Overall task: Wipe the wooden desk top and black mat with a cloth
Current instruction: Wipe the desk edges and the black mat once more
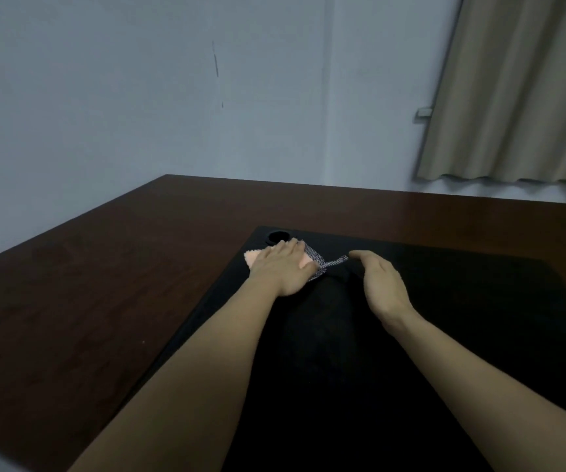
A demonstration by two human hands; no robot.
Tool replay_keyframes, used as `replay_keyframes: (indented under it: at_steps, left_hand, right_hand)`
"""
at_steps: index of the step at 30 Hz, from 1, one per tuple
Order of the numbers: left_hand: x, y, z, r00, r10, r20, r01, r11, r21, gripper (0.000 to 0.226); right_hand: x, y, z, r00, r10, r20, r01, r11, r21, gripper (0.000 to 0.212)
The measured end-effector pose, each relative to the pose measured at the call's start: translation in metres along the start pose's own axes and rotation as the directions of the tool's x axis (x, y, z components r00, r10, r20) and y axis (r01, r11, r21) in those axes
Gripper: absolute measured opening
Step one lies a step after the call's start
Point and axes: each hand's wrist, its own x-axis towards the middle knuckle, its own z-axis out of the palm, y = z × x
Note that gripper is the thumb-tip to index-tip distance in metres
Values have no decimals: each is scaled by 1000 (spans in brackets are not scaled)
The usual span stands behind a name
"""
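Note:
A large black mat (pixel 445 318) covers the right part of the dark wooden desk top (pixel 87 274). Near the mat's far left corner lies a cloth (pixel 319 258), pink on one side and grey-checked on the other. My left hand (pixel 283 270) lies flat on it, palm down, pressing it onto the mat. My right hand (pixel 382 284) rests on its edge on the mat just right of the cloth, fingers loosely curved, its fingertips close to the cloth's grey end and holding nothing.
A round black hole or recess (pixel 279 236) sits in the mat's far left corner, just beyond the cloth. A blue-grey wall stands behind the desk. A beige curtain (pixel 513 97) hangs at the upper right.

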Motion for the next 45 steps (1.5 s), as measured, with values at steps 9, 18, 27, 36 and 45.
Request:
replay_keyframes:
  at_steps: [9,18,27,36,45]
  left_hand:
    - [-46,33,5,977,212,20,-212,977,22,72]
    - [-100,-5,-2,966,250,69,-251,968,1,74]
    - [-76,-154,-20,974,-224,21,222,973,68,75]
    - [-152,-123,-10,988,145,45,-146,989,31,77]
    - [-57,-234,-28,958,-286,15,283,956,81,73]
  right_hand:
    - [2,3,-4,992,105,-70,-85,965,248,46]
    - [-11,-3,-7,993,-56,99,50,996,68,45]
    - [-12,-42,47,832,-354,427,515,779,-358,52]
    - [31,-76,125,831,-199,519,483,720,-498,54]
    - [31,-78,157,754,-200,626,588,632,-505,55]
